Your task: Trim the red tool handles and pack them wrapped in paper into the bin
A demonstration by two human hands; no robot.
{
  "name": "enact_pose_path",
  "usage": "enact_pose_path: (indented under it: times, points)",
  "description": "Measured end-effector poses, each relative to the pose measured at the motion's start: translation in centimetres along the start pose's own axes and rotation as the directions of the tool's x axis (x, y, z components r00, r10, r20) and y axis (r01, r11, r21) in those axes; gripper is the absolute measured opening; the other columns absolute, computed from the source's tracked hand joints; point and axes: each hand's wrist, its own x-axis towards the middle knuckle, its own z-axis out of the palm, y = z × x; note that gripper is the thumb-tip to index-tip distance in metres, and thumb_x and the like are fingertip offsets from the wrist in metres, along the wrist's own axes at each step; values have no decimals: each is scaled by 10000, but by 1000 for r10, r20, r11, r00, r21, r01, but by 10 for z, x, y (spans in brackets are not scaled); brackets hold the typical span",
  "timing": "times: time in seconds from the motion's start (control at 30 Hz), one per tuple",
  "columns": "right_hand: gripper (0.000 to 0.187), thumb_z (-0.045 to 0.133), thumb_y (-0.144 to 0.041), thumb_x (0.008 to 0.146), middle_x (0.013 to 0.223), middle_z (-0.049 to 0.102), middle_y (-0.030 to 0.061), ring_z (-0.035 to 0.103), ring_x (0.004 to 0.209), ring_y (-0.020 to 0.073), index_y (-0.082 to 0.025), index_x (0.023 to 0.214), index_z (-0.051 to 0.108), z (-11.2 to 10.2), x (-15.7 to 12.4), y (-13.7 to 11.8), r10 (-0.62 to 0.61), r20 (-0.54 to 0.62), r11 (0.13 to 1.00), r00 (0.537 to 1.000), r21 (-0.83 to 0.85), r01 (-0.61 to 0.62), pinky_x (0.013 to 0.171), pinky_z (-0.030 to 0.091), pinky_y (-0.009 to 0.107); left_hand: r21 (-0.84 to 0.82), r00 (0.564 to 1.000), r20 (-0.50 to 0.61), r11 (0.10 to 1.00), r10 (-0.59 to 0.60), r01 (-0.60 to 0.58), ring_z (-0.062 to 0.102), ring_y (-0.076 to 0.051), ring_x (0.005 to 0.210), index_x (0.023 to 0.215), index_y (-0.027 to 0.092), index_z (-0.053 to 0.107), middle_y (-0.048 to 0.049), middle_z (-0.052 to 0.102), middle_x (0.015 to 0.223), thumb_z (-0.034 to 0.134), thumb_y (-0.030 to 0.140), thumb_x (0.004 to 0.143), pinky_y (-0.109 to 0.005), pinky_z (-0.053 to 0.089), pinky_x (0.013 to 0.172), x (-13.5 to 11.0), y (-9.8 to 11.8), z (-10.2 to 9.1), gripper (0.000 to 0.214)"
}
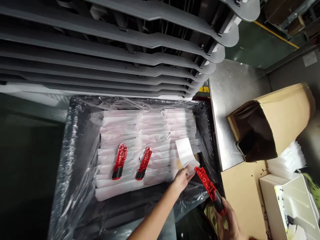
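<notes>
The moulded plastic part (207,184) was bright red with a ribbed lattice pattern and a black grip end, like the two other parts (120,161) lying on white paper wrappers (155,133). The cardboard box (282,116) was tan, its liner (255,133) dark brown, and the rack arms (100,36) grey.

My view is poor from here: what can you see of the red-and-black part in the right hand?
The red-and-black part is a long, apparently plastic moulding with a red ribbed openwork section and a black end. The right hand grips the black end, holding it diagonally, red tip up, at or just short of a white sheet; contact is unclear.
</notes>
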Motion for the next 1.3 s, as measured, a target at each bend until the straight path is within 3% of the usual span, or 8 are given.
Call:
enact_pose_path:
  times: [0.3,0.6,0.73,0.9,1.03,1.1,1.2,1.3]
  points:
    - [254,567,-339,980,1168,750,80,747,997,281,-256,1144,742,17,1,7,-85,-15,988,996,-128,82,754,602,360,-77,999,-28,996,34,-36,769,-203,871,1050,133,667,-81,795,867,645,178,916,-316,610,877,-13,0,1,144]
    - [322,536,-450,984,1127,760,90,758,958,274,-246,1167,707,32,-11,-11,-103,78,990,992,-86,110,702,599,327,-168,997,76,986,17,-5,745,-181,724,921,157,659,-41,779,827,792,314,829,-266,594,673,-27,-3,5,225]
    - [555,426,-631,979,1031,776,116,766,792,267,-180,1213,650,40,-1,-21,-85,56,976,995,-196,94,599,564,321,-191,988,152,980,-28,58,717,-153,662,942,163,662,-26,772,831,768,356,852,-252,567,641,-38,-10,8,238]
    - [445,478,-558,994,1058,759,118,738,899,242,-171,1120,659,52,13,-31,-284,-3,948,959,-153,280,744,544,312,-179,958,245,964,-149,195,670,-154,559,849,111,686,-68,750,737,694,451,894,-237,492,524,-52,-23,11,343]
    - [442,550,-579,952,1140,707,154,674,1023,298,-172,1085,659,54,20,-34,-322,-11,940,947,-122,318,844,506,395,-184,935,290,947,-205,265,653,-141,546,840,100,701,-76,747,723,591,456,959,-219,460,494,-63,-24,11,391]
    - [497,589,-606,917,1190,675,166,646,1079,317,-167,1145,635,51,24,-36,-250,19,968,968,-6,250,883,493,425,-195,928,302,940,-216,282,645,-134,543,809,114,693,-62,740,703,568,435,975,-223,497,546,-68,-22,12,383]
    - [501,504,-592,955,1230,641,152,614,1147,300,-173,1210,604,46,36,-40,-37,153,975,987,222,2,938,480,430,-222,926,313,932,-210,286,659,-132,582,765,148,667,-26,732,688,585,395,973,-258,560,695,-73,-17,11,333]
    - [488,516,-636,910,1167,635,134,600,1139,312,-190,1010,687,47,53,-45,66,270,968,961,218,-128,979,455,447,-222,921,320,928,-220,299,664,-131,599,769,157,661,-12,721,670,577,383,979,-286,572,761,-75,-14,9,319]
